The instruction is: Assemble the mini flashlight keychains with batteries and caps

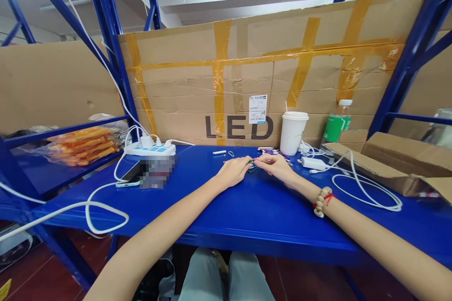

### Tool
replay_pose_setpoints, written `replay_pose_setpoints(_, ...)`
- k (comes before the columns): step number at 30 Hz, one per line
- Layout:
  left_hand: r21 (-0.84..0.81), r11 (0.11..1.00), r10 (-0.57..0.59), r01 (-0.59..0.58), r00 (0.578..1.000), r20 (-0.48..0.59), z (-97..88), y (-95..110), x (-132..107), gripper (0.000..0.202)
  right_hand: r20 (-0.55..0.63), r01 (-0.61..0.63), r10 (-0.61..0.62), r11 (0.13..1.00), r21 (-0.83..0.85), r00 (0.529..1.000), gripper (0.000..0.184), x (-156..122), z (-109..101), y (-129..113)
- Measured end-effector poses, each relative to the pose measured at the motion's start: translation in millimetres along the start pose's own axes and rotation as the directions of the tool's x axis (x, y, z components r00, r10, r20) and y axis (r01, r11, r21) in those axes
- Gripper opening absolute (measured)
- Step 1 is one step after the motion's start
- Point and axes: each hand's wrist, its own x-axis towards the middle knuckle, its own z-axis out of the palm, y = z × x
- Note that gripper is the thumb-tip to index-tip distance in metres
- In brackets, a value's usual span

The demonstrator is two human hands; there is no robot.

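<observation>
Both my hands meet at the middle of a blue metal shelf [226,207]. My left hand [233,170] is curled, its fingertips pinched on a small green clip-like item [251,166]. My right hand [274,166] is curled too, and its fingertips pinch the same small item from the right. A bead bracelet with a red cord sits on my right wrist [323,201]. Just behind my hands lie a small silver cylinder [219,152], a little metal clip [230,154] and a row of small pen-like sticks [270,151].
A white paper cup [293,131] and a green bottle [335,127] stand at the back against taped cardboard marked LED. A white power strip [150,149] and a phone [131,175] lie at left, white cables [363,188] and an open cardboard box [399,160] at right.
</observation>
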Motion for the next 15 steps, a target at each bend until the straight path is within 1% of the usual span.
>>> replay_pose_setpoints(4, -0.002, 1.000, -0.004, 0.004, 1.000, 0.003, 0.6, -1.4, 0.0, 0.022, 0.036, 0.016, -0.016, 1.000, -0.007, 0.999, 0.042, 1.3, -0.1, 3.7)
replay_pose_setpoints(7, -0.007, 1.000, -0.010, 0.010, 1.000, 0.003, 0.7, -1.7, -0.1, 0.023, 0.041, 0.032, -0.031, 0.999, -0.016, 0.999, 0.044, 0.8, 0.3, 2.7)
replay_pose_setpoints(12, -0.028, 1.000, -0.015, 0.015, 1.000, 0.010, -1.1, -1.2, -0.9, 0.021, 0.029, -0.006, 0.007, 0.999, -0.036, 1.000, 0.047, 0.3, 0.7, 0.5)
replay_pose_setpoints(15, -0.044, 0.999, -0.012, 0.013, 1.000, 0.024, -2.2, -1.5, -1.4, 0.019, 0.015, -0.011, 0.011, 0.999, -0.049, 1.000, 0.046, 0.4, 1.1, -0.1)
